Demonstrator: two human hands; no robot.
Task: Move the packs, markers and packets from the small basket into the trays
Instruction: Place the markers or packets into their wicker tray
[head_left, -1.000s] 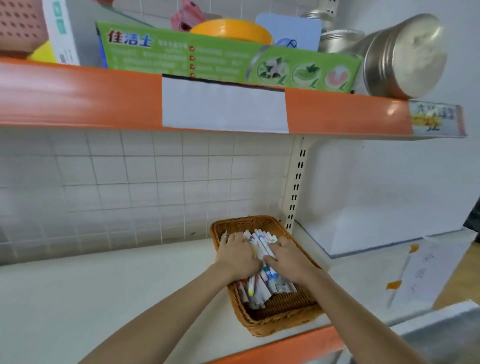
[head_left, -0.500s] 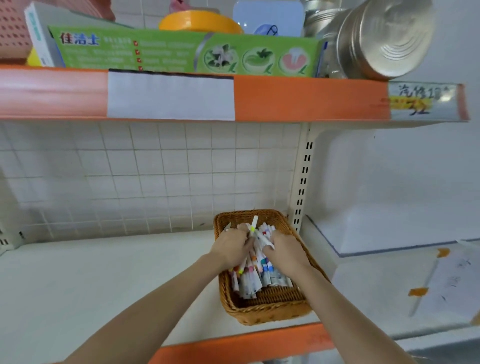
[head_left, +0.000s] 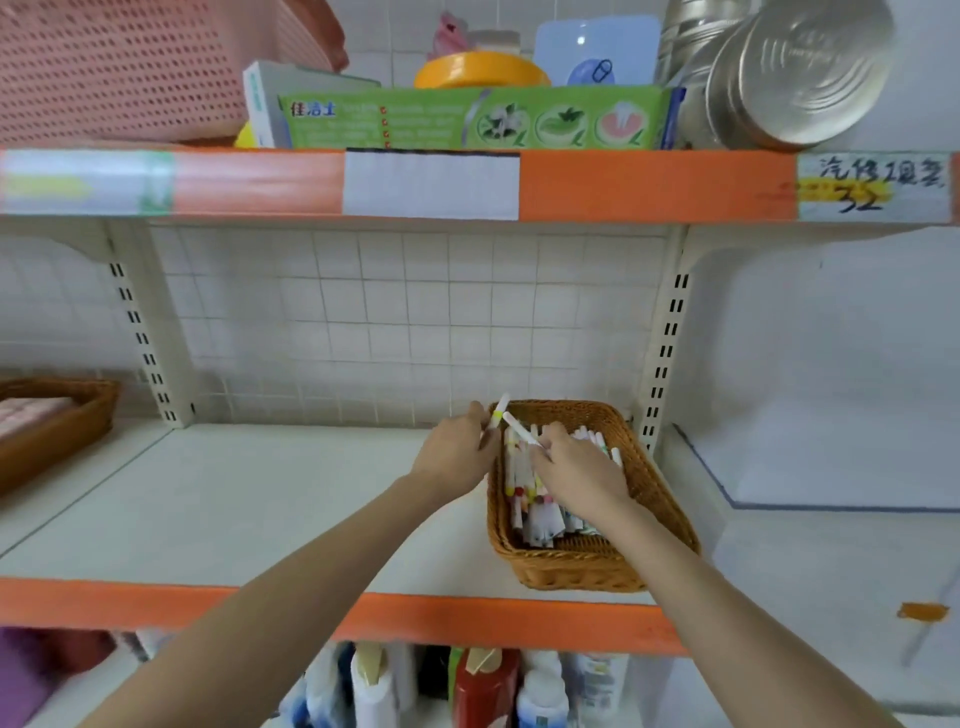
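Over the small wicker basket (head_left: 582, 566) at the right end of the shelf (head_left: 249, 499), both your hands are already on the markers. Your left hand (head_left: 457, 457) sits at the basket's near-left rim, fingers pinching one white marker (head_left: 500, 410) whose tip pokes up past the basket's back-left corner. Your right hand (head_left: 576, 467) lies over the basket's middle, fingers curled onto a second marker (head_left: 519, 430) that slants up toward the left hand. The rest of the markers (head_left: 530, 499) lie heaped inside the basket, long axes running mostly from its front wall to its back wall, so they point away from you rather than across. The only tray in view, a brown wicker tray (head_left: 78, 415), stands on the next shelf bay, well apart to the basket's left, past the slotted upright (head_left: 140, 332). That makes your left hand the nearer one for the carry, by my reading; the load must travel leftward from the basket. Whether packs or packets lie under the heap cannot be made out.
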